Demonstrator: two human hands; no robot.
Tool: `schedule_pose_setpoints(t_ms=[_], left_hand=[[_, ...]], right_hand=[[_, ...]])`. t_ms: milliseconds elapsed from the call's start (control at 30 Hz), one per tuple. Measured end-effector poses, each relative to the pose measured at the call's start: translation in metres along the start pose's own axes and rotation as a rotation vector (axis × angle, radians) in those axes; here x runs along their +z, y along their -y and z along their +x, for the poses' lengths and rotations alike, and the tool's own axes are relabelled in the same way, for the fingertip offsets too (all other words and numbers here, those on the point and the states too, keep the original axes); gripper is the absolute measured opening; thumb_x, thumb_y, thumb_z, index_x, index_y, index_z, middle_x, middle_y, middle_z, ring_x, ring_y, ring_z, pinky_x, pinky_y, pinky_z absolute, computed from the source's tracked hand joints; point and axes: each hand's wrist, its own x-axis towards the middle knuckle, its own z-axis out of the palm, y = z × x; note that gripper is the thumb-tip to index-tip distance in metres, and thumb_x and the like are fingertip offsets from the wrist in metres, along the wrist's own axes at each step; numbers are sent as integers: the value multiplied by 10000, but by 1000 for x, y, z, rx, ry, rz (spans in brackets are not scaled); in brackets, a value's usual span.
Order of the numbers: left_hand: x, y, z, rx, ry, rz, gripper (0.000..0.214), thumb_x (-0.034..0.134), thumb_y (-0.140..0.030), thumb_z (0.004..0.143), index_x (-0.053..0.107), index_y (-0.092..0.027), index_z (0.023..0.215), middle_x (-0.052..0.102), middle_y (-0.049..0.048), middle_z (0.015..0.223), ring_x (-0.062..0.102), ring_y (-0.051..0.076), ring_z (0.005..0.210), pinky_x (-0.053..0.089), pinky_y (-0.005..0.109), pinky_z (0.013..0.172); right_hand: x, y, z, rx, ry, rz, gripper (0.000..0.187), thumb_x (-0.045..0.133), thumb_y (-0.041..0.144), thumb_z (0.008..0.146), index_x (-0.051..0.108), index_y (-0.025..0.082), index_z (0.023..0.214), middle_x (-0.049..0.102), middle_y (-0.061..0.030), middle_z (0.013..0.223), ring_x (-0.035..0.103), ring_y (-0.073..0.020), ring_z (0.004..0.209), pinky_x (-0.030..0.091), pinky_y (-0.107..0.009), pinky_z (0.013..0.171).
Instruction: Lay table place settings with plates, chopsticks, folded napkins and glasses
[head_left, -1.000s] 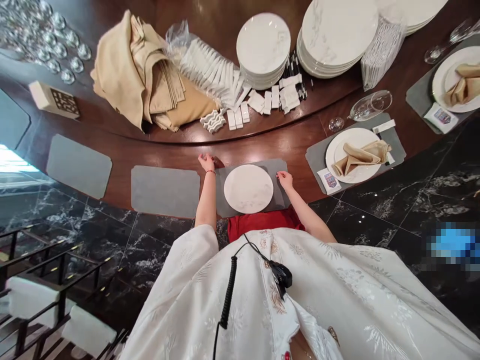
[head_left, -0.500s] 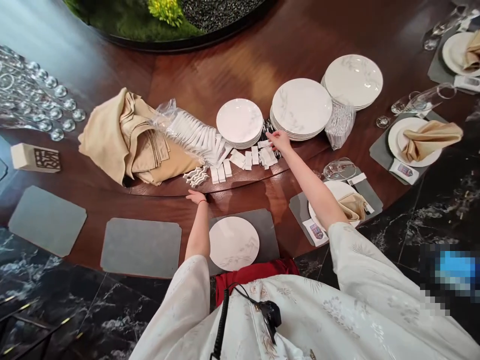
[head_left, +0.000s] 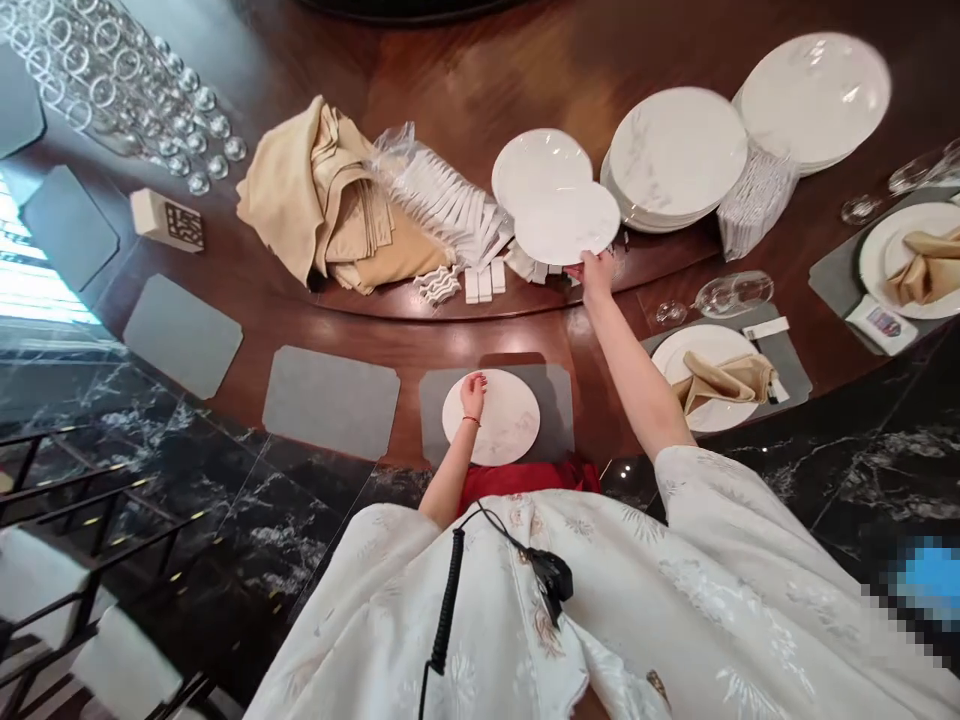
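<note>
The near rim of a small plate (head_left: 568, 225) is gripped by the fingers of the right hand (head_left: 598, 272); exactly how thumb and fingers are split around the edge can't be made out. From those fingertips, the plate is stretched out away from the body and a bit to the left. No real long axis to be found, since it's round, just a bit flattened-looking here. It's seen overlapping the front of the small plate stack (head_left: 540, 160); whether the two are touching can't be told.

Looks-wise: white, glossy, plain, no food or marks to be spotted on it.

The key relation, as far as can be judged: the large plate (head_left: 514, 430) is found back toward the body and to the left of the right hand. It's on a grey placemat (head_left: 556, 390), and the left hand (head_left: 473, 393) is much nearer to it, held right over its left part. Those fingers are loosely curled with nothing seen in them; contact with the plate can't be confirmed.

Further out, folded napkins (head_left: 285, 190) are piled to the left, and large plates (head_left: 679, 150) are stacked to the right.
</note>
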Motion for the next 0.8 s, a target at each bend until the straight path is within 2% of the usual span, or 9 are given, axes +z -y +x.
schedule_pose_setpoints(t_ms=[67,200,300,367,467,633,800], left_hand=[[-10,14,-20,7,47,6,173,541,-267,949,680,-179,1000,749,142,1103,740,206,1004,601,317,825],[-51,33,-31,-42,-2,35,184,529,-253,947,675,-176,1027,752,137,1091,737,200,983,596,338,861],[-83,41,-27,-121,46,77,185,572,-235,924,674,-164,1061,760,134,1035,738,196,931,594,360,888],[-97,45,-26,-143,106,100,186,605,-224,910,674,-152,1067,762,139,1024,741,196,916,593,366,900],[-101,49,-26,-159,173,129,180,627,-231,925,667,-141,1075,767,151,1043,745,186,879,593,349,877],[-86,57,-32,-233,277,228,225,644,-368,984,654,-155,1057,779,136,1022,767,196,831,580,301,772],[-84,65,-31,-166,247,310,300,779,-307,880,642,-170,1109,767,75,875,770,214,821,586,335,839]], right_hand=[[-21,-23,-51,87,-59,35,186,576,53,932,603,178,1067,738,-20,981,680,-86,723,684,-269,793],[-55,-82,-166,264,37,-12,287,713,52,808,650,194,1049,768,-35,1073,740,-140,809,695,-250,704],[-65,-128,-234,486,126,-31,292,745,63,781,661,180,1035,780,-52,976,757,-167,772,703,-282,700],[-66,-152,-264,585,171,-50,282,747,53,777,667,169,1021,783,-62,940,759,-174,758,706,-301,713],[-64,-174,-290,648,230,-117,266,762,61,783,676,160,1014,790,-83,965,771,-194,803,708,-342,777],[-56,-190,-312,660,312,-193,338,769,116,799,692,173,1123,783,-121,1171,783,-247,1022,681,-384,924],[-49,-200,-320,677,348,-197,357,797,140,797,693,177,1136,786,-124,1167,780,-251,1051,676,-373,932]])
